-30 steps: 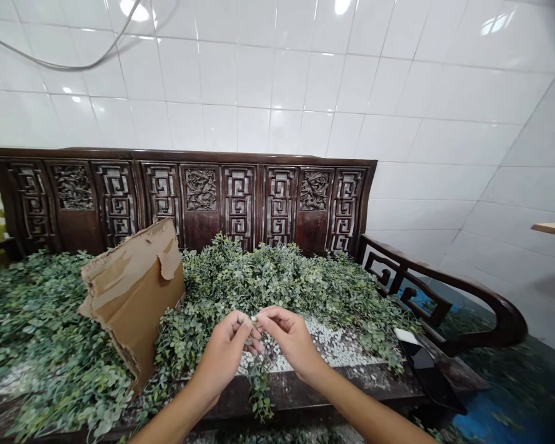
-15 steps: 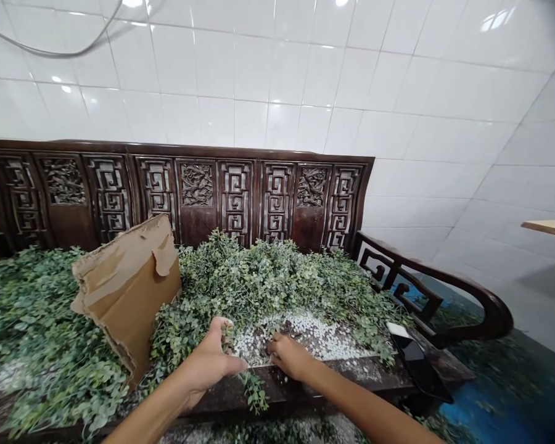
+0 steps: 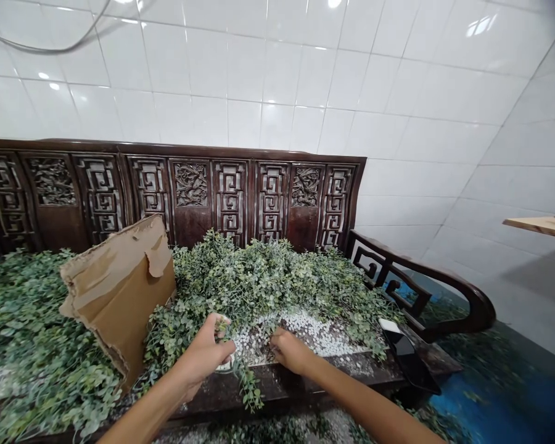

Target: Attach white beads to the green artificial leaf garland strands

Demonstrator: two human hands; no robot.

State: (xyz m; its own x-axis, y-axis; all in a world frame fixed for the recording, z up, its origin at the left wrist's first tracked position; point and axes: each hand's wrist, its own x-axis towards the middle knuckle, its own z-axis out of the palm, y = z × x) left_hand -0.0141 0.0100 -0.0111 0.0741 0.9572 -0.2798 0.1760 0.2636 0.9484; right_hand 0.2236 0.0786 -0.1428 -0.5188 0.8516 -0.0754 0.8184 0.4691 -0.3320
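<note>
My left hand [image 3: 209,346] is curled at the front of the bench, its thumb drawn toward its fingers around a leafy green sprig [image 3: 221,325]. Another sprig [image 3: 250,387] hangs over the bench edge just below that thumb. To the right, my right hand [image 3: 290,349] has its fingers pinched together low among small white pieces [image 3: 315,332]; whatever they grip is hidden. Behind both hands rises a heap of artificial-looking foliage [image 3: 268,277].
A torn cardboard piece [image 3: 124,296] stands upright at left, amid more foliage [image 3: 41,333]. A black phone [image 3: 409,361] with a white object [image 3: 388,325] lies by the carved armrest [image 3: 425,296]. The bench's carved back [image 3: 192,216] meets a tiled wall [image 3: 259,74].
My left thumb has moved in closer to the fingers. My right hand stays pinched in nearly the same place. The whole view has shifted slightly.
</note>
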